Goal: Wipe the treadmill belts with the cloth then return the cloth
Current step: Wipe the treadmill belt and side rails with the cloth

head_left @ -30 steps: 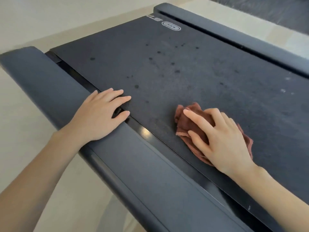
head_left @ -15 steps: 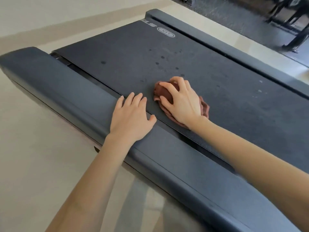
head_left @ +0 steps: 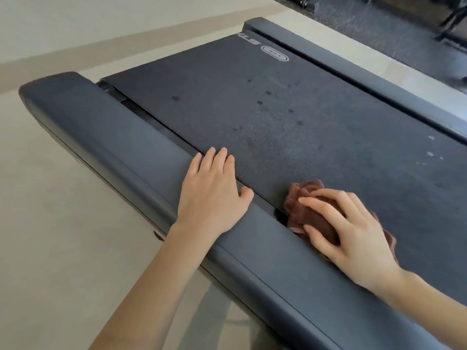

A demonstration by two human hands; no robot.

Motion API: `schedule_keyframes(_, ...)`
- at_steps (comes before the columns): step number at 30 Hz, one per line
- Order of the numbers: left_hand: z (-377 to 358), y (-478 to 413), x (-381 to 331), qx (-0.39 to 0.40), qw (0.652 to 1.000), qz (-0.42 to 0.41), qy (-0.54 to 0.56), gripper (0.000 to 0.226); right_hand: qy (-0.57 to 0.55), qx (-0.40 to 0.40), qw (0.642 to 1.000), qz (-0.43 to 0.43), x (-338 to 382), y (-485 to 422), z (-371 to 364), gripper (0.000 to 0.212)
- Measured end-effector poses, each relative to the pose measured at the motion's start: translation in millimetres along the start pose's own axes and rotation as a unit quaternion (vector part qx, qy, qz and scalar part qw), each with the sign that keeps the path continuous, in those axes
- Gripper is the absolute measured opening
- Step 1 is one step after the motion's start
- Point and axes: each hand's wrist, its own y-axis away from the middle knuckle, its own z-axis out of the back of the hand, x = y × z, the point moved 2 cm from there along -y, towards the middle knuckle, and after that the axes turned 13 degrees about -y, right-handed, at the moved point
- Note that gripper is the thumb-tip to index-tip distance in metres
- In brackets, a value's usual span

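Note:
The black treadmill belt [head_left: 290,117] runs from the near right to the far middle, with dark spots and a few white specks on it. A crumpled reddish-brown cloth [head_left: 307,189] lies on the belt's near left edge. My right hand [head_left: 353,231] presses down on the cloth with spread fingers. My left hand [head_left: 212,195] rests flat on the grey left side rail [head_left: 113,137], its fingertips reaching the belt's edge, a short way left of the cloth.
The right side rail [head_left: 353,79] borders the belt's far side. Beige floor [head_left: 50,223] lies to the left of the treadmill. A dark rubber mat [head_left: 379,18] with equipment legs sits at the top right.
My right hand slid the cloth forward along the belt's left edge toward my left hand, then back toward me and to the right. My left hand stayed on the side rail.

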Motion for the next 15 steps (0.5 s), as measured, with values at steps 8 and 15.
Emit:
schedule_keyframes(8, 2.4, 0.1, 0.5, 0.012, 0.999, 0.021, -0.030, 0.070, -0.014, -0.019, 0.999, 0.036, -3.9, -116.6, -50.1, 0.038)
schedule_keyframes(15, 8.7, 0.4, -2.4, 0.026, 0.998, 0.032, -0.041, 0.073, 0.044, -0.038, 0.998, -0.029, -3.2, -235.1, -103.4, 0.040)
